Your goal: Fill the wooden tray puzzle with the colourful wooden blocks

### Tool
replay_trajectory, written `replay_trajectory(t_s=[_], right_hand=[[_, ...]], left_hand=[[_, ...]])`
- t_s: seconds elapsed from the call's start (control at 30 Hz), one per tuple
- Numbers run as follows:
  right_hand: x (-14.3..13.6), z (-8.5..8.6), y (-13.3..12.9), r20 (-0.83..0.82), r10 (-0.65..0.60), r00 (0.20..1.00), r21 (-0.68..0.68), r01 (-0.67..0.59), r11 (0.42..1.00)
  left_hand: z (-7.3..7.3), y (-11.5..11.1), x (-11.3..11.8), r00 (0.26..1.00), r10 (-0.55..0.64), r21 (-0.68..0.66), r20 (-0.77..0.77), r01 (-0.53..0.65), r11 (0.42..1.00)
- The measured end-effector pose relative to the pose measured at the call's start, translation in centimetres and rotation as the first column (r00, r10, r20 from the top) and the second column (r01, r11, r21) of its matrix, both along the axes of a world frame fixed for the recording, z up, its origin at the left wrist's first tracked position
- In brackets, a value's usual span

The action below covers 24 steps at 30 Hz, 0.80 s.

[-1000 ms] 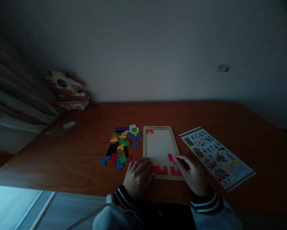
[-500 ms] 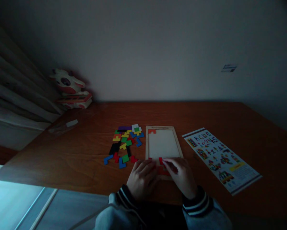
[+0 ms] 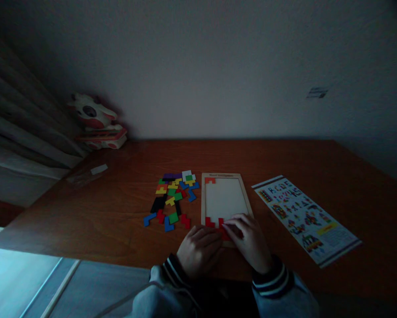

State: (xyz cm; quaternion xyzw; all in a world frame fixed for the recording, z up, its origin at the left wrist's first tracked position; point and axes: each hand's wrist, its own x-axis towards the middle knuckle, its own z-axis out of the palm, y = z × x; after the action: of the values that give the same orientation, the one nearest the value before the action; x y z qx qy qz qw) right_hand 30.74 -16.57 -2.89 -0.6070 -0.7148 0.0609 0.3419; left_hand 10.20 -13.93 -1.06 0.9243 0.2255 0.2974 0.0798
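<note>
A wooden puzzle tray [image 3: 203, 198] lies flat with its lower edge toward me. An orange-red notched piece [image 3: 210, 180] sits in its far left corner. Along the near end are red block pieces [image 3: 209, 222], partly covered by my hands. My right hand [image 3: 250, 240] pinches a red puzzle piece [image 3: 221, 222] inside the tray, thumb and index finger together at its right side. At the tray's near left corner, my left hand [image 3: 199, 248] is closed, fingers curled and pressed together. Its fingertips are hidden among the red pieces, so what they hold is unclear.
Several loose coloured puzzle pieces [image 3: 173, 218] lie left of the tray. A printed pattern sheet [image 3: 306, 221] is on the right. The brown table [image 3: 119, 198] meets the wall at the back, where a cow-shaped toy [image 3: 101, 121] stands beside the curtain [image 3: 26, 115].
My left hand has drawn back slightly toward me, uncovering a red piece in the tray's near left and more of a loose red piece outside. The pinched red piece has shifted slightly left.
</note>
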Motion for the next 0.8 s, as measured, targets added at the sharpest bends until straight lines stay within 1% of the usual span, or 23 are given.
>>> replay_trajectory(t_s=[0.23,0.4,0.57,0.67,0.73,0.8], right_hand=[[0.0,0.0,-0.1,0.009,-0.004,1.000,-0.002,0.004,1.000],[-0.1,0.5,0.0,-0.072,-0.002,0.997,0.014,0.003,1.000],[0.2,0.6,-0.4,-0.159,-0.063,0.985,0.078,0.076,0.994],[0.9,0.4,-1.4,-0.226,-0.117,0.967,0.076,0.138,0.988],[1.4,0.3,-2.2,-0.256,-0.144,0.956,0.055,0.163,0.985],[1.9,0.2,-3.0,-0.246,-0.158,0.956,0.051,0.175,0.983]], left_hand=[[-0.1,0.0,0.0,1.000,-0.008,-0.011,0.012,0.008,1.000],[0.2,0.0,0.0,1.000,-0.003,0.001,0.022,0.003,1.000],[0.3,0.0,0.0,1.000,-0.003,0.012,0.024,0.003,1.000],[0.1,-0.1,-0.1,1.000,0.008,0.003,0.008,-0.008,1.000],[0.2,0.0,-0.1,1.000,-0.001,0.006,-0.028,0.002,1.000],[0.4,0.1,-0.1,0.995,-0.040,0.014,-0.094,0.042,0.999]])
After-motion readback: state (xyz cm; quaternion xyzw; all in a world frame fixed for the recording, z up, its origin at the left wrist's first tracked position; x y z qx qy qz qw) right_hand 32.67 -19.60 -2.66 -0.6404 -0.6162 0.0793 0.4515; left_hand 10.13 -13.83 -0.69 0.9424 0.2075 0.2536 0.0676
